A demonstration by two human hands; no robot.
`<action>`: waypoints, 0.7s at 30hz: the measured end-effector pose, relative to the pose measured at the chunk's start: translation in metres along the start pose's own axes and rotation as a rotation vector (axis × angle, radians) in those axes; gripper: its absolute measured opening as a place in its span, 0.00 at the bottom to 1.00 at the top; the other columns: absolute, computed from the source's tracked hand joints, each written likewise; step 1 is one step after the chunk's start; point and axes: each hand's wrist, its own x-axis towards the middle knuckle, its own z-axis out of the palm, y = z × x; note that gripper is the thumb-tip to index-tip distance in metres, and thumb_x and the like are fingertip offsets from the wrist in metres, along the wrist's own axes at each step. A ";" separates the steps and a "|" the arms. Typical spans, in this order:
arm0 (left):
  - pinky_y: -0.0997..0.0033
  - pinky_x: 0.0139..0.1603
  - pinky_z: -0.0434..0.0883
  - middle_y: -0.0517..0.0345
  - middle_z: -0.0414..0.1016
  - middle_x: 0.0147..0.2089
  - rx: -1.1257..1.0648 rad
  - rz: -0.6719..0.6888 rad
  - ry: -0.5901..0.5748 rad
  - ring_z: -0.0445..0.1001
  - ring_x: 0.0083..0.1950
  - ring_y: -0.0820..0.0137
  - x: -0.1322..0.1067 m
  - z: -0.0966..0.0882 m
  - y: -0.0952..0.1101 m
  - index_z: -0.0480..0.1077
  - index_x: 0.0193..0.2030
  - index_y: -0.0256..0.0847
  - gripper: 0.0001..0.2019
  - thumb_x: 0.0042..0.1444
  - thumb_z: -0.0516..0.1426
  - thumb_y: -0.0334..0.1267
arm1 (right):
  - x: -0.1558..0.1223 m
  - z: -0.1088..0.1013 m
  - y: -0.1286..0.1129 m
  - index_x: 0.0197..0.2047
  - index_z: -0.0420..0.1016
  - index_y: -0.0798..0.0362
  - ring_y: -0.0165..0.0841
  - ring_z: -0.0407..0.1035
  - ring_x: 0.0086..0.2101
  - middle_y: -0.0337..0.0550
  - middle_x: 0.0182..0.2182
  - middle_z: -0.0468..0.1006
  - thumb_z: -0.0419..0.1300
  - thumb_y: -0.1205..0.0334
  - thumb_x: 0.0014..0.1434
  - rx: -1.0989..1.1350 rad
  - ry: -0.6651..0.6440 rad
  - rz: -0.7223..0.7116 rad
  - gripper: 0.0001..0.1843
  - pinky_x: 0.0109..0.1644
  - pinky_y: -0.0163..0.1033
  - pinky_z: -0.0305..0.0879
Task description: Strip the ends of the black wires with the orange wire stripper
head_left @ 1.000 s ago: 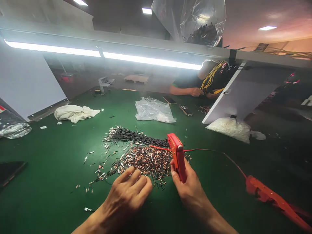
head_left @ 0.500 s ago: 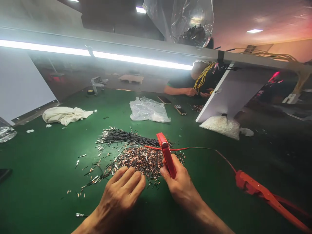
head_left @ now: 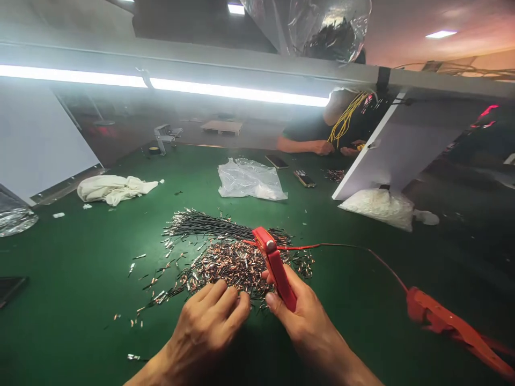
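Observation:
My right hand (head_left: 303, 313) grips a red hand tool (head_left: 276, 265), its head pointing up and away over a pile of small copper-tipped wire pieces (head_left: 233, 265). My left hand (head_left: 209, 327) rests at the near edge of that pile, fingers curled down onto the pieces; what they pinch is hidden. A bundle of long black wires (head_left: 209, 228) lies just behind the pile. A thin red cord (head_left: 346, 247) runs from the tool to the right, towards another red tool (head_left: 450, 324) lying on the green table (head_left: 72, 300).
A crumpled clear bag (head_left: 249, 181), a white cloth (head_left: 112, 188) and a bag of white parts (head_left: 378, 206) lie further back. Another person (head_left: 322, 145) works with yellow wires across the table, two phones nearby. A dark flat object (head_left: 10, 287) sits at the left edge.
My hands have closed in towards each other over the near edge of the pile. The red tool has tilted a little more to the left. The view shifted slightly.

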 end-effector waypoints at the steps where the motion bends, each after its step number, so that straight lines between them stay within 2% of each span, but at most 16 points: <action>1: 0.71 0.28 0.65 0.57 0.72 0.27 0.004 -0.004 -0.015 0.69 0.28 0.71 -0.002 0.000 -0.001 0.70 0.39 0.35 0.12 0.65 0.46 0.26 | 0.000 0.000 0.000 0.39 0.67 0.51 0.37 0.65 0.35 0.42 0.36 0.70 0.55 0.60 0.59 0.053 -0.011 0.018 0.05 0.41 0.44 0.60; 3: 0.72 0.27 0.65 0.58 0.71 0.26 0.010 -0.012 -0.033 0.68 0.27 0.72 -0.005 -0.001 -0.002 0.70 0.41 0.34 0.12 0.64 0.46 0.25 | 0.001 0.000 -0.001 0.41 0.68 0.52 0.34 0.65 0.32 0.43 0.38 0.71 0.56 0.59 0.58 0.198 -0.061 0.069 0.09 0.40 0.44 0.62; 5: 0.73 0.27 0.65 0.58 0.71 0.27 0.005 -0.016 -0.032 0.68 0.27 0.73 -0.009 -0.002 -0.004 0.70 0.42 0.34 0.12 0.64 0.46 0.25 | 0.003 0.000 -0.002 0.42 0.69 0.54 0.33 0.65 0.29 0.42 0.34 0.72 0.58 0.57 0.57 0.331 -0.105 0.110 0.11 0.38 0.42 0.62; 7: 0.74 0.28 0.66 0.58 0.71 0.27 -0.010 -0.023 -0.025 0.69 0.27 0.73 -0.011 -0.003 -0.005 0.70 0.45 0.32 0.11 0.64 0.47 0.25 | 0.004 0.000 -0.005 0.40 0.69 0.55 0.32 0.65 0.28 0.41 0.30 0.73 0.59 0.56 0.56 0.434 -0.119 0.135 0.13 0.35 0.41 0.62; 9: 0.73 0.29 0.66 0.58 0.70 0.27 -0.018 -0.032 -0.028 0.68 0.27 0.73 -0.014 -0.004 -0.004 0.69 0.47 0.31 0.11 0.62 0.49 0.24 | 0.006 0.002 -0.006 0.40 0.68 0.55 0.32 0.66 0.27 0.42 0.31 0.74 0.61 0.55 0.54 0.514 -0.120 0.157 0.14 0.34 0.40 0.62; 12: 0.72 0.29 0.66 0.59 0.69 0.27 -0.019 -0.038 -0.055 0.66 0.28 0.71 -0.017 -0.003 -0.001 0.69 0.47 0.32 0.11 0.59 0.51 0.24 | 0.007 0.006 -0.009 0.40 0.67 0.54 0.31 0.66 0.28 0.42 0.34 0.75 0.64 0.55 0.51 0.557 -0.114 0.164 0.17 0.34 0.39 0.63; 21: 0.73 0.28 0.63 0.60 0.68 0.27 -0.049 -0.026 -0.065 0.65 0.27 0.72 -0.011 -0.007 0.008 0.68 0.45 0.34 0.10 0.62 0.48 0.26 | 0.003 0.017 -0.011 0.38 0.68 0.53 0.30 0.63 0.27 0.35 0.27 0.70 0.65 0.61 0.47 0.632 -0.099 0.194 0.15 0.30 0.36 0.60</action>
